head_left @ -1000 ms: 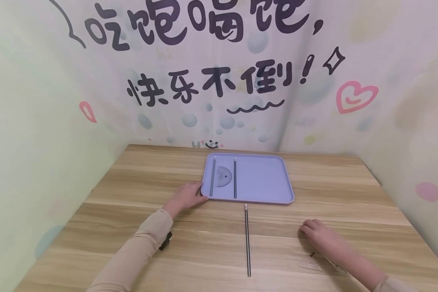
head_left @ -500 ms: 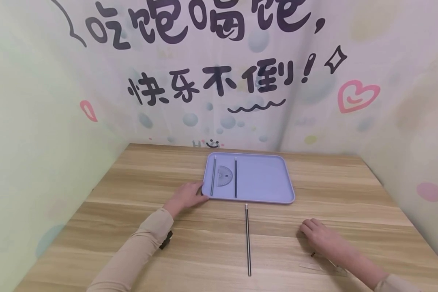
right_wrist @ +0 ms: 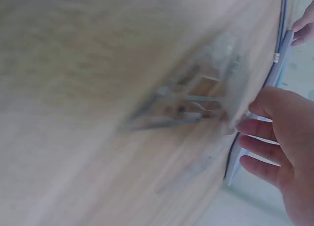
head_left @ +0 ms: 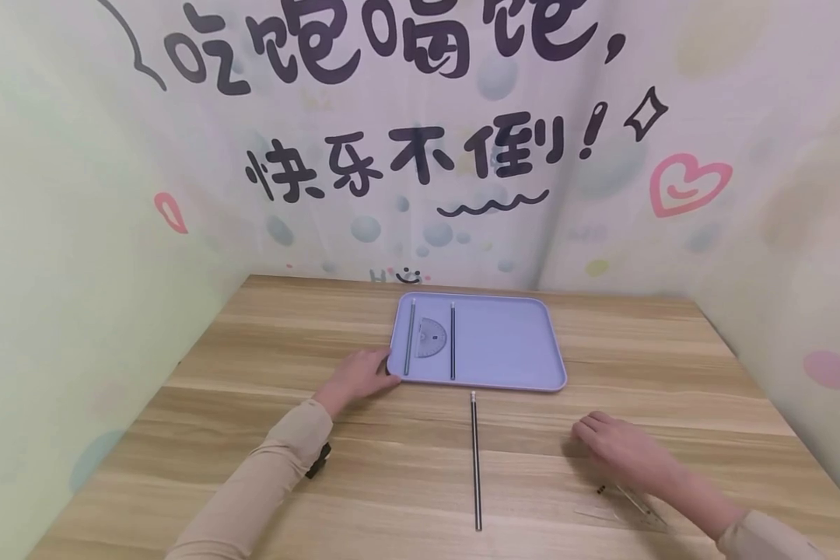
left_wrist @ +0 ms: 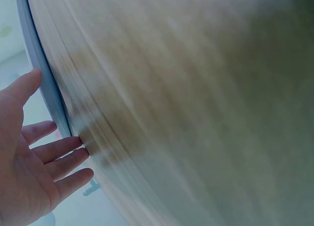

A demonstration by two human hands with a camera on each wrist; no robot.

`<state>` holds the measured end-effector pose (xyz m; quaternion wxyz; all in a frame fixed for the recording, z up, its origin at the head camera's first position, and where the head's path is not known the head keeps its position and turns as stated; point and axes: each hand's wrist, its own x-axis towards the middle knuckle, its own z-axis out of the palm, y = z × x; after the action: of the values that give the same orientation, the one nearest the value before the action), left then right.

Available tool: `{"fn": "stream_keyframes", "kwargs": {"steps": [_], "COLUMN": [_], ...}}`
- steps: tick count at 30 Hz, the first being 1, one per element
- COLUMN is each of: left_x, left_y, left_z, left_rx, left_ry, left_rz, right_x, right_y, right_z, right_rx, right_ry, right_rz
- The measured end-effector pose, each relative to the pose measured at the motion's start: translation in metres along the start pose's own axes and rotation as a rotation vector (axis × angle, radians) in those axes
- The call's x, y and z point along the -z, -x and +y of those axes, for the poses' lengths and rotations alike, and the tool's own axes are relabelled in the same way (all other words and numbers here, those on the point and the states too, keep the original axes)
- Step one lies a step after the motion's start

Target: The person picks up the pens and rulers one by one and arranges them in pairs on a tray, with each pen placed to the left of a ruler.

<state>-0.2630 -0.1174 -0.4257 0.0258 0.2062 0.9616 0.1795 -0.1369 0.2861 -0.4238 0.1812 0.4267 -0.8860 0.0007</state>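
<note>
Two hands out: left hand (head_left: 357, 375), loosely extended, touches tray (head_left: 511, 342) corner; right hand (head_left: 623, 447), relaxed, grips nothing near clear set square (right_wrist: 196, 98). Best tip edge up, pinch.

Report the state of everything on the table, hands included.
Tray: flat on the table
Protractor: flat, between the tray's pencils
Grey-green pencil: lying in the tray
Dark tray pencil: lying flat
Loose pencil: outside the tray, eraser end toward it
Clear set square: lying on the table
Left hand: touching the tray
Right hand: holding nothing visible
</note>
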Motion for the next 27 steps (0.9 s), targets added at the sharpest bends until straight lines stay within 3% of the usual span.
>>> {"fn": "stream_keyframes", "kwargs": {"steps": [8, 17, 27], "left_x": [0.001, 0.000, 0.000], "left_y": [0.001, 0.000, 0.000], "left_z": [0.001, -0.002, -0.002], "left_rx": [-0.008, -0.007, -0.003], "left_ry": [-0.002, -0.008, -0.013], "left_rz": [0.000, -0.002, -0.014], "right_x": [0.007, 0.001, 0.023], "right_y": [-0.014, -0.021, -0.032], "right_z": [0.013, 0.039, 0.053], "right_rx": [-0.158, -0.080, -0.110], "right_ry": [-0.370, -0.783, -0.880], "right_rz": [-0.200, -0.268, -0.357]}}
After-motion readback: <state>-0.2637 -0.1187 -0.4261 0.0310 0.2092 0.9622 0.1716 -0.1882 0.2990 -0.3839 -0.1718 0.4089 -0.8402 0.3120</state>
